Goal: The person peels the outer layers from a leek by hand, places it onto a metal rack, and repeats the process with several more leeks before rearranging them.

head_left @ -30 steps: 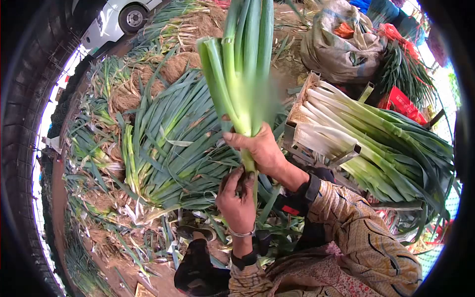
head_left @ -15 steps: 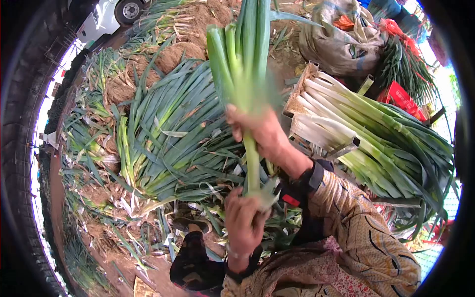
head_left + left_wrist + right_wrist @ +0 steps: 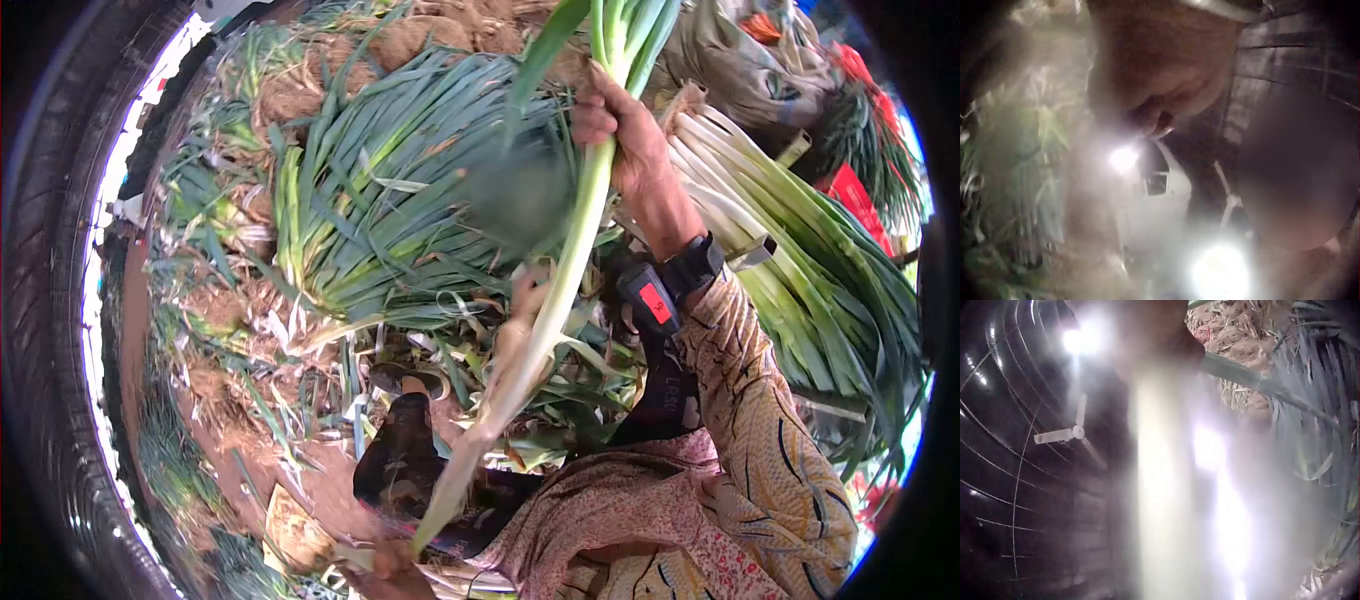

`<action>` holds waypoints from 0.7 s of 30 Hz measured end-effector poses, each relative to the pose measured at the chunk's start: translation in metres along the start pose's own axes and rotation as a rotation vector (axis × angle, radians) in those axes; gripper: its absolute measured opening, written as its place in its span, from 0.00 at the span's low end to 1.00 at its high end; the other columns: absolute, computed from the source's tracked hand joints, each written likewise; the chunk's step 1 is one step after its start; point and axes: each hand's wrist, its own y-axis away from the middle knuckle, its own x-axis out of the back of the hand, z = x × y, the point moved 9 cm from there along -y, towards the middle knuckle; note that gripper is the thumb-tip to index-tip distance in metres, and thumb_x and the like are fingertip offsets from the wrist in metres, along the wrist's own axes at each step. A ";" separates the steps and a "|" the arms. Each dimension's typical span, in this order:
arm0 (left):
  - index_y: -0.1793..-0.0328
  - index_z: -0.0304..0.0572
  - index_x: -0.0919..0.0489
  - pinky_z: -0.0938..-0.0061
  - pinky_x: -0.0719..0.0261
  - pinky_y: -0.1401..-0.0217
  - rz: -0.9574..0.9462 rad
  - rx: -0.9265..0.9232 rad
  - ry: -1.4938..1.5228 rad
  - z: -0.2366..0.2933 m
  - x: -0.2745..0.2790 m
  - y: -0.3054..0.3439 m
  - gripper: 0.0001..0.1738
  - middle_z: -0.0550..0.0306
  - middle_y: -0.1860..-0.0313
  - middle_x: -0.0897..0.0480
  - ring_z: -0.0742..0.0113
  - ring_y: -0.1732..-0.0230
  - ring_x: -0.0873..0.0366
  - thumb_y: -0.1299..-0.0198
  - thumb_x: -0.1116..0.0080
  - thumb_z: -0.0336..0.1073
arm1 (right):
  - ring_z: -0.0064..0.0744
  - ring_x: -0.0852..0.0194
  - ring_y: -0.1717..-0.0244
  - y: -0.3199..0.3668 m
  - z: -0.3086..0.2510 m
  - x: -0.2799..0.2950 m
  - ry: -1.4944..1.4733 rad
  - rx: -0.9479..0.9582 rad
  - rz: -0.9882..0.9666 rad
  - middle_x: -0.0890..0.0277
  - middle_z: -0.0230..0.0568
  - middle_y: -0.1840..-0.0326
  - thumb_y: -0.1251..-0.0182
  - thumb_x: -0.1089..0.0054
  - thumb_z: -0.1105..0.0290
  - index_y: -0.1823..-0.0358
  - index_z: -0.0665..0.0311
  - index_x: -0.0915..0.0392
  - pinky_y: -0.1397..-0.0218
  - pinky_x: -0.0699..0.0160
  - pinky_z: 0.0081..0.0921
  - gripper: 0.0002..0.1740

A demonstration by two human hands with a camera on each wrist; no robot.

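In the head view my right hand (image 3: 635,150) grips a long leek (image 3: 585,215) just below its green leaves. The stalk slants from the upper right down towards the lower left. Its lower part is blurred, and a pale strip of outer leaf (image 3: 450,490) trails down from it. At the bottom edge, my left hand (image 3: 395,578) pinches the end of this strip, partly cut off by the frame. The left wrist view shows the left hand (image 3: 1166,62) with curled fingers, very blurred. Up close in the right wrist view, the pale stalk (image 3: 1163,481) runs down from the right hand (image 3: 1154,331).
A heap of leeks (image 3: 420,200) covers the ground ahead. To the right, cleaned leeks (image 3: 790,250) lie in a metal rack (image 3: 755,252). Behind it stands a woven sack (image 3: 745,60). Leaf scraps (image 3: 420,340) litter the ground around my feet.
My left hand has swung down to the lower left, drawing a pale strip off the leek. The right hand has moved up and right, and the leek now slants instead of standing upright.
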 end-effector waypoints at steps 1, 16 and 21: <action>0.67 0.35 0.23 0.75 0.36 0.72 -0.042 -0.171 -0.102 0.006 0.005 -0.015 0.18 0.64 0.83 0.35 0.72 0.79 0.40 0.39 0.52 0.44 | 0.13 0.47 0.86 0.000 -0.002 -0.001 0.046 0.022 -0.003 0.40 0.26 0.77 0.32 0.47 0.68 0.62 0.61 0.35 0.85 0.42 0.14 0.07; 0.43 0.32 0.30 0.66 0.24 0.47 -0.683 -0.575 -0.884 -0.044 -0.103 -0.078 0.22 0.49 0.51 0.23 0.59 0.54 0.23 0.38 0.47 0.41 | 0.15 0.47 0.85 -0.002 -0.003 -0.003 -0.356 -0.054 -0.106 0.45 0.26 0.82 0.31 0.49 0.65 0.70 0.62 0.35 0.83 0.43 0.16 0.12; 0.37 0.38 0.33 0.72 0.32 0.55 -1.067 -0.454 -0.338 -0.072 -0.218 0.033 0.26 0.49 0.50 0.25 0.63 0.54 0.28 0.37 0.47 0.44 | 0.16 0.48 0.85 -0.004 0.023 -0.004 -0.536 -0.080 -0.138 0.43 0.27 0.79 0.30 0.51 0.67 0.54 0.58 0.31 0.83 0.43 0.16 0.07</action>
